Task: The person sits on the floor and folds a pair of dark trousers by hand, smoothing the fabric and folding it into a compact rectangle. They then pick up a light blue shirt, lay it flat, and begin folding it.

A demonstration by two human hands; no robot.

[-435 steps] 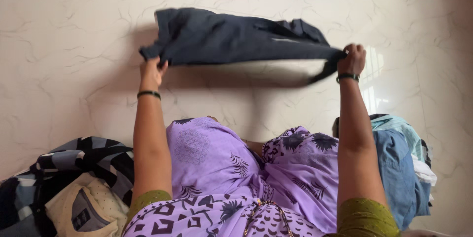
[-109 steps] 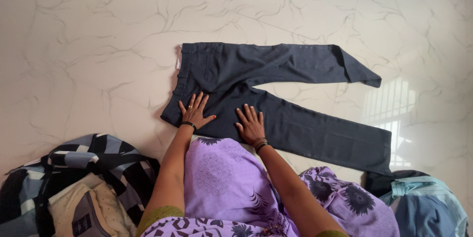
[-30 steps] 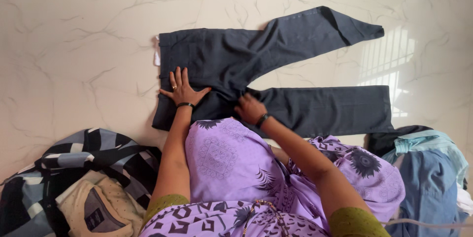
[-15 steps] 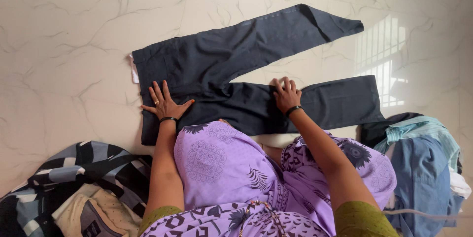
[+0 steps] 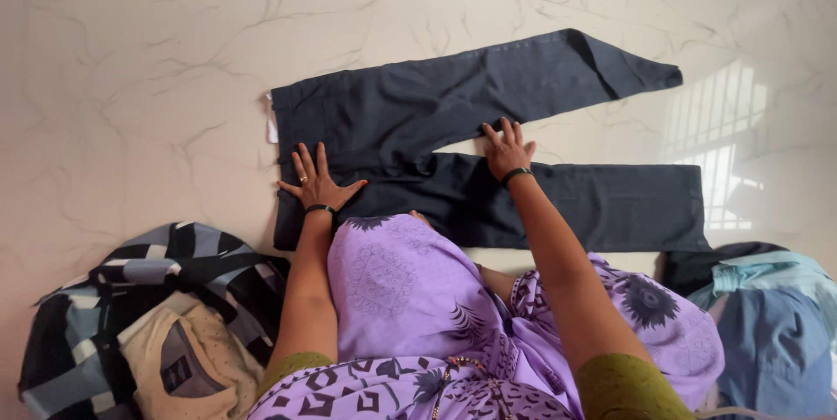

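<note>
Both hands, left [image 5: 316, 183] and right [image 5: 506, 149], press flat and open on dark trousers [image 5: 418, 115] spread over a glossy marbled floor [image 5: 131, 54]; clothes heaps [image 5: 148, 315] flank them.

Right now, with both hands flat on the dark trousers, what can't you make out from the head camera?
- Near edge of the trousers at the crotch: hidden by the purple-clad knee.
- Palms of the left hand and right hand: pressed down, unseen.
- Blue clothes pile: cut off by the right and bottom edges.
- Checked bundle: cut off at the bottom left.
- White tag at the waistband: too small to make out.
</note>
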